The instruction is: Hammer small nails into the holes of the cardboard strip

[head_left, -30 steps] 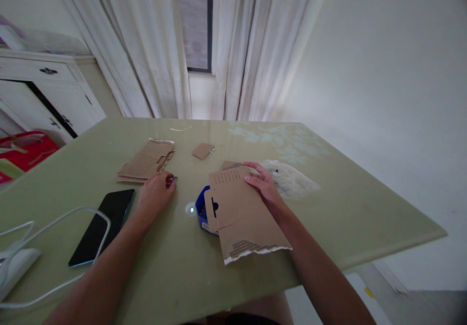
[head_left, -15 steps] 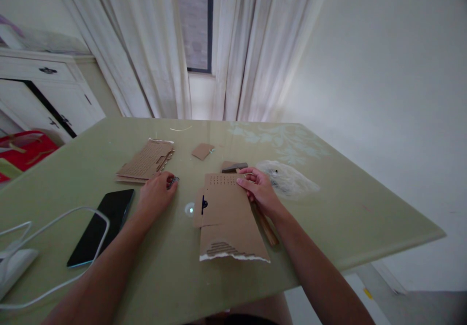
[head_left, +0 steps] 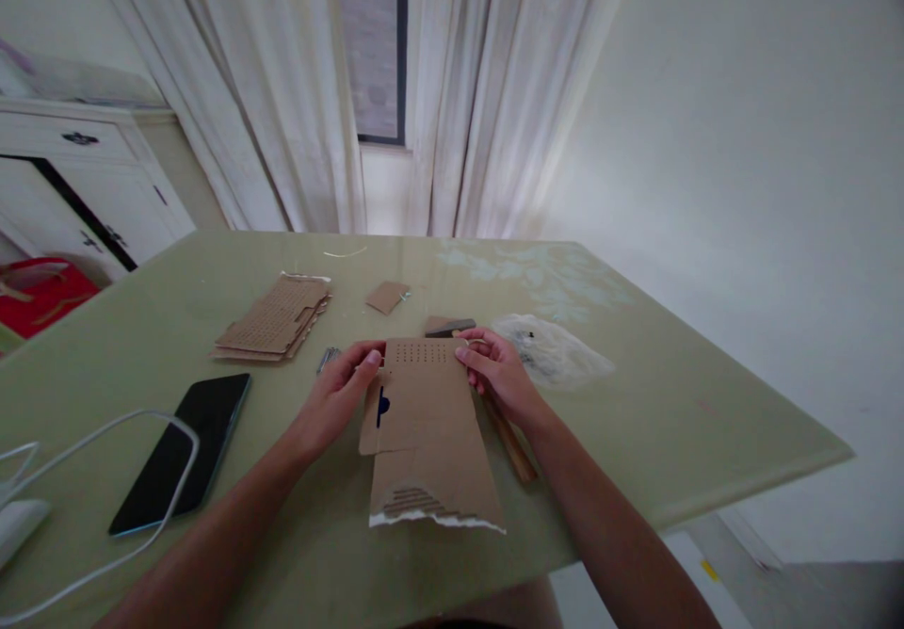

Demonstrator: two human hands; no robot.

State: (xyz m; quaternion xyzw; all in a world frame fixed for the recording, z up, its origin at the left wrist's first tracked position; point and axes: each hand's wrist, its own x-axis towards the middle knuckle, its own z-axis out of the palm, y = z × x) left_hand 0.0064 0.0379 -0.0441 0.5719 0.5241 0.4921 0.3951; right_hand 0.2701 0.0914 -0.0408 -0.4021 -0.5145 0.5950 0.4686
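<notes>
A brown cardboard piece point(head_left: 427, 431) with a row of small punched holes near its far end and a torn near edge lies flat on the green table point(head_left: 656, 403). My left hand point(head_left: 337, 398) touches its far left corner with the fingers spread. My right hand point(head_left: 498, 375) rests on its far right edge. Something blue shows through a cut-out on the piece's left flap. A wooden stick point(head_left: 512, 441) lies under my right wrist. A small metal thing point(head_left: 326, 359) lies just left of my left hand.
A stack of perforated cardboard point(head_left: 272, 320) lies at the far left, and a small cardboard square point(head_left: 387, 296) behind. A black phone point(head_left: 185, 447) and a white cable point(head_left: 91, 441) lie at the left. A clear plastic bag point(head_left: 555, 348) lies to the right. The table's edge is near.
My right hand laid the cardboard flat over the blue container and slid it left. My left hand let go of the small metal thing and moved right onto the cardboard's corner.
</notes>
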